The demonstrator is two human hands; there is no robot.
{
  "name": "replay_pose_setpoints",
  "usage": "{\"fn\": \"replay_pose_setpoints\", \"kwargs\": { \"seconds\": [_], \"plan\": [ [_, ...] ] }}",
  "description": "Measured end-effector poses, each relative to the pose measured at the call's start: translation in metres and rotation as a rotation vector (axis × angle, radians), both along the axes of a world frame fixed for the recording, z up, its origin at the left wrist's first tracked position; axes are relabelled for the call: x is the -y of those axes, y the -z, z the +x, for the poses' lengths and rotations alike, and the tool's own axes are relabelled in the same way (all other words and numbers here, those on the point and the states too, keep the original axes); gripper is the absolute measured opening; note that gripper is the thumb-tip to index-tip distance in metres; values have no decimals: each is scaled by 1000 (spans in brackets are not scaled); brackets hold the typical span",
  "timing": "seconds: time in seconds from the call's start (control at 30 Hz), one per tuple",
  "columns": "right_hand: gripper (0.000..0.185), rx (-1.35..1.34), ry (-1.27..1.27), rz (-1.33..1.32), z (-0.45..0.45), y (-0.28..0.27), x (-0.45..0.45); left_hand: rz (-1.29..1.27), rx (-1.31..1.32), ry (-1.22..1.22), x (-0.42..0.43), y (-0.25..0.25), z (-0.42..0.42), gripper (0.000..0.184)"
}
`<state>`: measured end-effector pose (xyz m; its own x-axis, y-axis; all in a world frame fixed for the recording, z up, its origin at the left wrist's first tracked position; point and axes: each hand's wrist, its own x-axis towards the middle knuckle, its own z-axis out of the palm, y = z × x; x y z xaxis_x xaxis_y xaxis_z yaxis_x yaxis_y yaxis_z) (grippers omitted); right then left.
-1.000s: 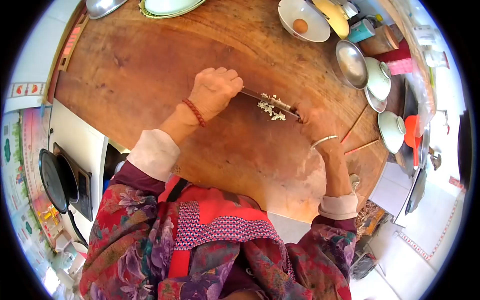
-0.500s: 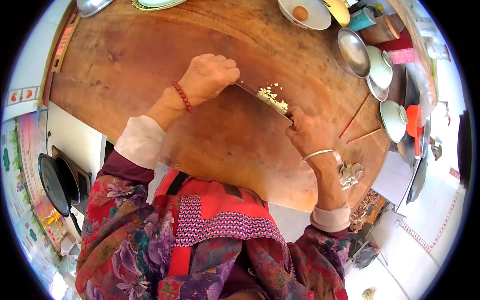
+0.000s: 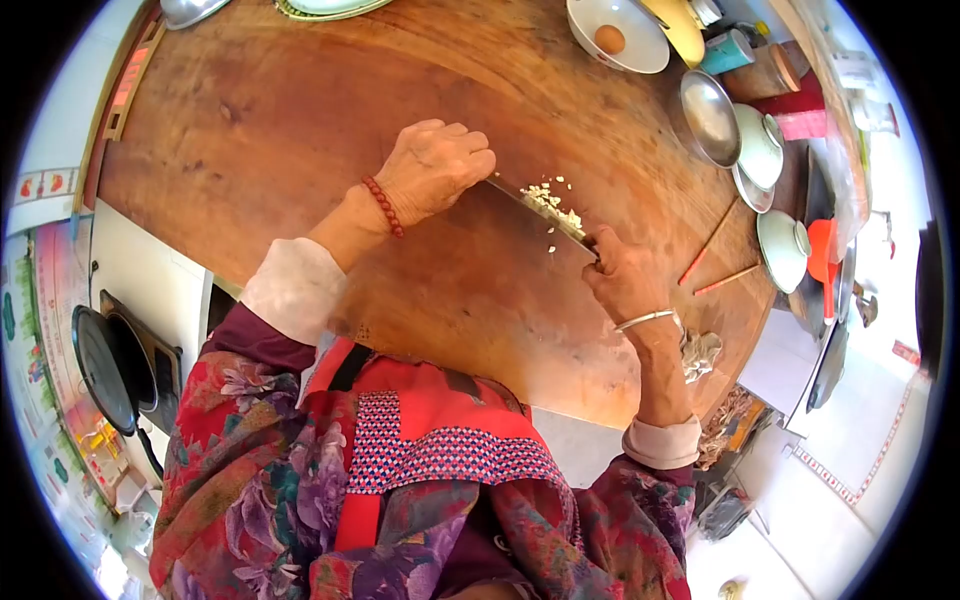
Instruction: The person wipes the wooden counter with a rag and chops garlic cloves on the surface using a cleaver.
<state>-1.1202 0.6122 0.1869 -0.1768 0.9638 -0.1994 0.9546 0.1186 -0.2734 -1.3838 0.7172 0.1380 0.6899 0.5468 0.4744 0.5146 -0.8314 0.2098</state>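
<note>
A kitchen knife (image 3: 512, 192) lies edge-on across the wooden tabletop, between my two hands. My right hand (image 3: 630, 274) is closed around its handle end. At the other end, the fingers of my left hand (image 3: 436, 168) are pinched on the blade's tip. Small pale chopped bits (image 3: 549, 202), perhaps garlic, sit in a heap along the blade's far side. A few crumbs have landed on the near side. My fingers hide both ends of the knife.
A white bowl (image 3: 648, 45) with an egg (image 3: 609, 40) stands at the back. Along the right are a metal bowl (image 3: 709, 115), upturned bowls (image 3: 782, 250), red-tipped chopsticks (image 3: 708, 242) and a crumpled cloth (image 3: 700, 353). A lidded pan (image 3: 103, 370) is off the table, lower left.
Both hands and the knife appear slightly lower and further right in the view. Some chopped bits now lie on the near side of the blade. The grip is unchanged.
</note>
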Motion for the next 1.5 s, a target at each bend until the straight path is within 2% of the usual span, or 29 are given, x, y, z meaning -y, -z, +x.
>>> {"fn": "replay_pose_setpoints", "kwargs": {
  "seconds": [0.17, 0.23, 0.33, 0.47, 0.57, 0.63, 0.77, 0.83, 0.97, 1.07, 1.13, 1.27, 1.37, 1.43, 1.5],
  "plan": [
    [33, -10, -28, 68, 10, 10, 0, 1, 6, -50, 9, 3, 8, 10],
    [33, 6, -14, -63, 12, 4, -10, -5, 29, -70, 4, 3, 6, 10],
    [29, -24, 10, -92, 13, 3, -17, -18, 21, -76, 3, 4, 5, 9],
    [27, -63, -26, 8, 18, 13, -15, 5, -28, -85, 4, 0, 9, 9],
    [24, -14, -34, -137, 12, -5, -25, -32, 40, -119, 5, 3, 8, 8],
    [21, -2, -14, -28, 12, 1, -24, 11, -25, -125, 6, -3, 13, 8],
    [19, -114, -29, -24, 15, 3, -28, 12, -2, -113, 1, 1, 9, 8],
    [31, 49, -68, -85, 13, -9, -33, 14, 57, -136, -1, 2, 6, 8],
    [30, 67, -65, -59, 19, 5, -38, 17, -21, -183, 4, -2, 12, 9],
    [29, 16, -131, -65, 29, 4, -49, 13, 54, -160, 1, 4, 10, 10],
    [28, -4, -143, -6, 31, -2, -61, 14, 56, -270, 3, 5, 13, 10],
    [29, -68, -116, 23, 34, 15, -54, 44, 61, -289, 6, 1, 22, 10],
    [24, -6, -111, 1, 25, 9, -24, 18, 36, -167, 1, 2, 16, 10],
    [26, -45, 12, -105, 18, -1, -11, -27, 37, -77, 6, 3, 16, 10],
    [26, -78, 37, -73, 17, 9, -3, -18, 16, -67, 9, 2, 18, 10]
  ]
}}
